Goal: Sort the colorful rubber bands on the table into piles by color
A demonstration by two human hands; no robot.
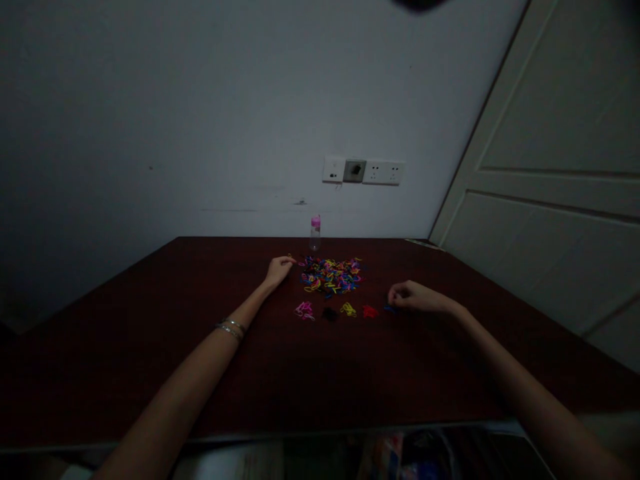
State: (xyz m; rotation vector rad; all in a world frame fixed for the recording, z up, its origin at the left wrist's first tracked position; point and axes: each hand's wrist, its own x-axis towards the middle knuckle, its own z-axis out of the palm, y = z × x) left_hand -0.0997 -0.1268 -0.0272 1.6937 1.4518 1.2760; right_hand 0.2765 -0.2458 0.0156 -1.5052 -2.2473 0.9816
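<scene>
Coloured bands [333, 276]: saw them jumbled in one broad pile toward the back of the dark red table [150, 373], with pink, yellow and blue among them. Saw, on the near side of the pile and apart from it, a row of small groups: from left to right, a pink cluster [303, 309], a dark cluster [329, 313], a yellow cluster [349, 309], a red cluster [369, 311] and a blue cluster [390, 309]. Saw the left hand [280, 268] just beside the pile's left edge, fingers reaching forward and drawn close to the thumb. Could not tell, for dim and tiny detail, whether gripping a band. Found the right hand [415, 295] at the row's right end, by the blue cluster, fingers curled inward. Could not tell there either whether holding anything or touching the cluster. Noticed bracelets [231, 328] at the left wrist. Saw a clear bottle [315, 237] with a pink top upright behind the pile, socket plates [383, 173] on the wall [200, 100], and a pale panelled door [560, 160] to the right.
</scene>
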